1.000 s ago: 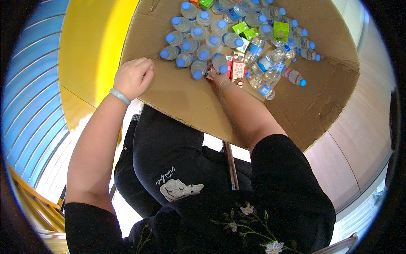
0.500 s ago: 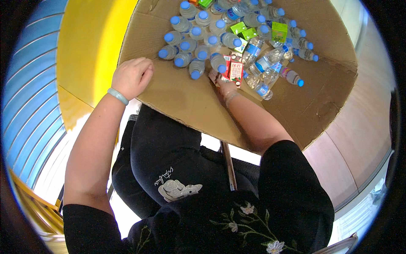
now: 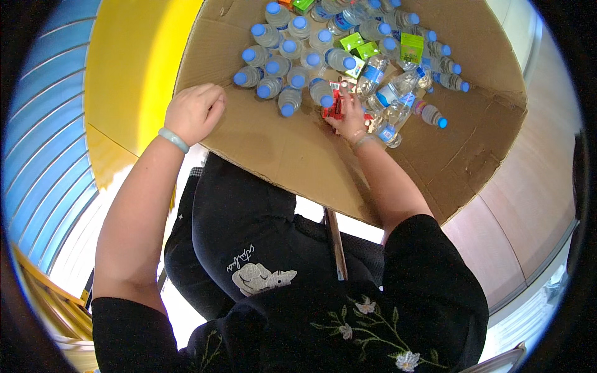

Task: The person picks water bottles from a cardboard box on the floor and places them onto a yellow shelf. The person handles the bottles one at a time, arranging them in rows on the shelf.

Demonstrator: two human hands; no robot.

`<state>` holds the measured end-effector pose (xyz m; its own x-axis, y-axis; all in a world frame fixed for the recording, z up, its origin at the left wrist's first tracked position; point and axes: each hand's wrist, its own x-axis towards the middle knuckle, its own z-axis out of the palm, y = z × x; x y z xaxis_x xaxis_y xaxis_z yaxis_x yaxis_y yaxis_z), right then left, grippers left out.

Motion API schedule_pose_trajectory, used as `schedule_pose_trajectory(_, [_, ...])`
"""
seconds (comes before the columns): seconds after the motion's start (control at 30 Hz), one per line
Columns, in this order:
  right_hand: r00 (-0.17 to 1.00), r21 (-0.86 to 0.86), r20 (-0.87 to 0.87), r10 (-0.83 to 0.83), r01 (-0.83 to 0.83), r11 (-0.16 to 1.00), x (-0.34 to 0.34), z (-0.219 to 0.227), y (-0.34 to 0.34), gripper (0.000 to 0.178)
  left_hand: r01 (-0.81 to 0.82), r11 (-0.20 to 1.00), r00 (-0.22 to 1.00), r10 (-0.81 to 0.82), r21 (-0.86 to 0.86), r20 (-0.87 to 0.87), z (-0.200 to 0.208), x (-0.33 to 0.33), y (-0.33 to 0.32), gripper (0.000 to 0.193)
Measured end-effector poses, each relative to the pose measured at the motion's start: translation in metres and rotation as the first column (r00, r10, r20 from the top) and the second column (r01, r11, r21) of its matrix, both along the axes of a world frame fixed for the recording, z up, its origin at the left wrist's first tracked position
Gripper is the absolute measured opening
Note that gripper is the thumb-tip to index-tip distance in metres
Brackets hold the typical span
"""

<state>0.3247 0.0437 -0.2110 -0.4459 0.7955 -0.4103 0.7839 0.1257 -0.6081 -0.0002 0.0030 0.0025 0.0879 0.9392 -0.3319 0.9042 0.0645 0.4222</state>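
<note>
The left hand [image 3: 194, 112] grips the near edge of the big brown cardboard box [image 3: 280, 149], fingers curled. Farther in, the right hand [image 3: 349, 118] closes on one small red carton [image 3: 334, 102]. Beyond lie roughly twenty-five blue-capped clear plastic bottles [image 3: 292, 59] and four green cartons [image 3: 411, 46].

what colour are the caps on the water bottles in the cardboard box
Blue. The water bottles in the cardboard box all show blue caps, clearest in the head view.
</note>
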Motion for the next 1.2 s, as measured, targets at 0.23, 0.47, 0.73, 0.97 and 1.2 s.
schedule_pose_trajectory(0.23, [0.99,-0.153,-0.138,-0.002,-0.019,0.988,-0.045,-0.032,0.006,0.065,0.02,1.0,1.0,-0.02,-0.001,-0.008,-0.002,-0.001,0.001,0.011])
schedule_pose_trajectory(0.47, [0.964,-0.204,-0.079,0.256,-0.267,0.942,-0.034,-0.026,-0.032,0.064,0.02,1.0,0.999,-0.021,-0.01,-0.024,0.001,0.001,0.001,0.011])
schedule_pose_trajectory(0.73, [0.984,-0.282,-0.169,0.06,-0.107,0.953,-0.03,-0.011,-0.026,0.08,0.004,1.0,0.999,-0.006,-0.031,-0.053,0.0,0.002,0.002,0.014])
schedule_pose_trajectory(0.97, [0.984,-0.365,-0.177,0.022,-0.087,0.927,-0.022,-0.002,-0.022,0.07,0.014,1.0,0.999,-0.015,-0.018,-0.05,-0.002,0.001,0.0,0.014])
schedule_pose_trajectory(1.2, [0.979,-0.06,-0.026,-0.202,0.2,0.978,0.008,-0.027,-0.016,0.043,0.008,1.0,0.999,-0.007,0.014,-0.046,-0.001,0.004,0.002,0.012])
